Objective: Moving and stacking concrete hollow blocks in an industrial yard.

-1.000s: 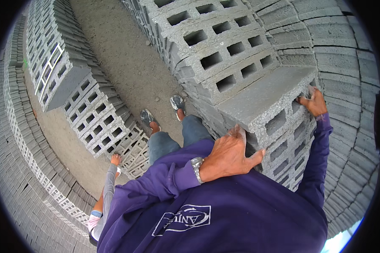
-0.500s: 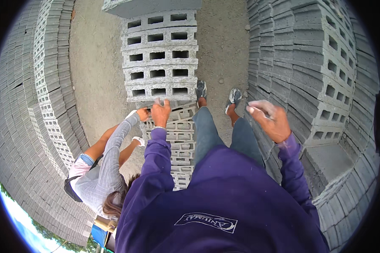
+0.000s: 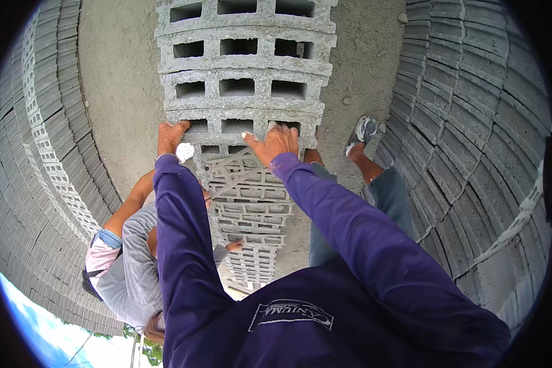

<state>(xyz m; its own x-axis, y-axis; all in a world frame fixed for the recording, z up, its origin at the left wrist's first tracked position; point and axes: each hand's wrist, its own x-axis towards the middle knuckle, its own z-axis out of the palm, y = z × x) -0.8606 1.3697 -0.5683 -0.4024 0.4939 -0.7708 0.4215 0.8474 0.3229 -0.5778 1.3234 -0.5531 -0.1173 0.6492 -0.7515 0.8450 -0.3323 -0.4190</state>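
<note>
My left hand (image 3: pixel 172 136) grips the left end of the nearest grey hollow concrete block (image 3: pixel 239 124), which lies at the top of a stack (image 3: pixel 246 67) of like blocks in front of me. At the block's near edge, right of the middle, my right hand (image 3: pixel 275 142) holds on with its fingers curled over into a cavity. Both purple sleeves reach forward from the lower edge. Below the block, lower courses of the stack (image 3: pixel 249 202) drop away toward the ground.
Another person in a grey top (image 3: pixel 132 270) crouches at the lower left, one hand (image 3: pixel 233 246) near the stack's lower blocks. Tall walls of stacked blocks curve along the left (image 3: pixel 37 184) and right (image 3: pixel 472 141). My feet (image 3: pixel 363 132) stand on sandy ground (image 3: pixel 116 92).
The view has swung from the right-hand stack to the middle one. My right hand, in the air half a second ago, now holds the near block beside my left hand.
</note>
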